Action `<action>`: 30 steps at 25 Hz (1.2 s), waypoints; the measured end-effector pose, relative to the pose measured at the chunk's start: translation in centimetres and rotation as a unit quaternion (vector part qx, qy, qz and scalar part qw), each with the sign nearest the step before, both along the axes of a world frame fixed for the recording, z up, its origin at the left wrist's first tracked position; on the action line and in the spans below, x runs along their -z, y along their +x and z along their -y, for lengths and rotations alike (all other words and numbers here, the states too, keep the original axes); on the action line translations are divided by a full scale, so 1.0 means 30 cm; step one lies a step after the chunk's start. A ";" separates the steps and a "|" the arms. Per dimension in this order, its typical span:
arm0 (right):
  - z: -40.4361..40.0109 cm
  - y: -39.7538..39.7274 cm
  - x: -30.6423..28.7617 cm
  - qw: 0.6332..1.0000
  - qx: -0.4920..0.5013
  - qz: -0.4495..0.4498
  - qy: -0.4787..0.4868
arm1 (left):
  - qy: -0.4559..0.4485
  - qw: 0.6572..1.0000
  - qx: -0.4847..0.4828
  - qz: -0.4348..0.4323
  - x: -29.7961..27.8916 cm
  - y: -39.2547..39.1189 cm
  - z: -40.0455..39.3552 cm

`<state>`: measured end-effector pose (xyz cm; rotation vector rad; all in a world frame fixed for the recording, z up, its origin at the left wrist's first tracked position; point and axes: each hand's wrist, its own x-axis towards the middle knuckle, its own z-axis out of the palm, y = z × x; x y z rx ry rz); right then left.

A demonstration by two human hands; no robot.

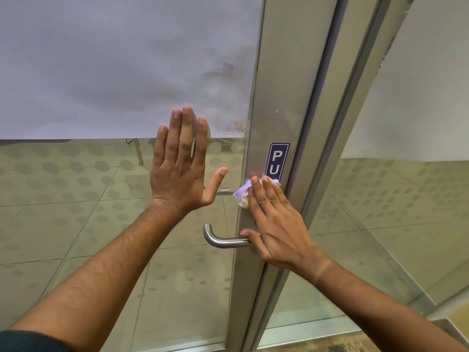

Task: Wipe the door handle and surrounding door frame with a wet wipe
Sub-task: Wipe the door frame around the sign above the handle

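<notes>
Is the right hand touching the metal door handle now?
Cannot tell. In the head view the right hand overlaps the door handle; its thumb may rest on it or hover.

Crumpled white wipe (243,194) pressed flat against metal frame (276,102) under right grip (276,224); steel handle (223,242) horizontal, just below it.
</notes>
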<state>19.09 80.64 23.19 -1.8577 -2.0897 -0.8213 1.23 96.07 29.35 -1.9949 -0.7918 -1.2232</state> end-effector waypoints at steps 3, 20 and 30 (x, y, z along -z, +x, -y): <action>0.039 -0.003 0.042 1.000 0.004 -0.005 -0.025 | -0.001 1.000 -0.004 -0.001 0.003 -0.003 0.001; -0.095 -0.067 -0.149 0.977 0.059 -0.153 0.137 | 0.002 1.000 -0.004 -0.001 0.004 -0.002 0.000; -0.106 -0.059 -0.189 0.963 0.066 -0.190 0.179 | 0.003 1.000 0.004 -0.007 0.010 -0.004 0.000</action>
